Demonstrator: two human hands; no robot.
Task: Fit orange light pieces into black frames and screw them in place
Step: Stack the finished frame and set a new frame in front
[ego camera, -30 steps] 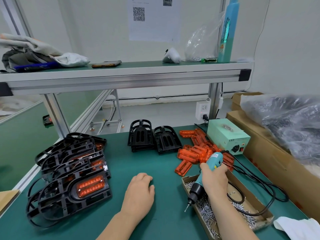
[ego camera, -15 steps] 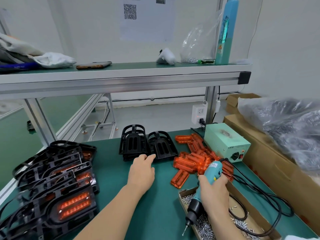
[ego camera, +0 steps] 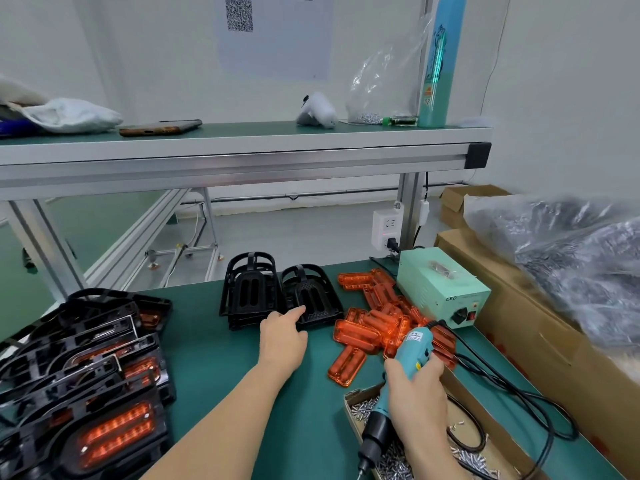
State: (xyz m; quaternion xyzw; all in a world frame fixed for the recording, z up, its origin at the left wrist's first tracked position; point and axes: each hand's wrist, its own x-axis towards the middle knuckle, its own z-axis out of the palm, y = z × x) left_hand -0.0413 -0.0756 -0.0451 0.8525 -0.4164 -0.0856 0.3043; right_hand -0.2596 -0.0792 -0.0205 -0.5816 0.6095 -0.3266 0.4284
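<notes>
Gripping a teal screwdriver [ego camera: 414,348] around its body, the right hand [ego camera: 415,396] is hovering over a cardboard tray [ego camera: 350,398] of screws [ego camera: 394,455] at the near right of the table [ego camera: 225,341]. The tool is tilting, with its bit pointing down toward the near edge.

The left hand [ego camera: 282,336] is lying out ahead with its fingers fairly straight, holding nothing. Its fingertips [ego camera: 298,310] are touching the near edge of the right-hand stack of black frames [ego camera: 313,296]. That stack is standing beside a second one [ego camera: 251,292] at the far middle of the table.

Orange pieces [ego camera: 374,323] are lying in a loose heap just right of those stacks, between them and a pale green power box [ego camera: 436,289]. One piece [ego camera: 346,365] is lying a little apart, near the tray's far corner.

Filled frames [ego camera: 114,434] are sitting in an overlapping pile at the near left, with orange showing through their openings. A large cardboard box [ego camera: 540,348] is standing along the table's right side, with a bag [ego camera: 571,258] of dark parts resting on top of it.
</notes>
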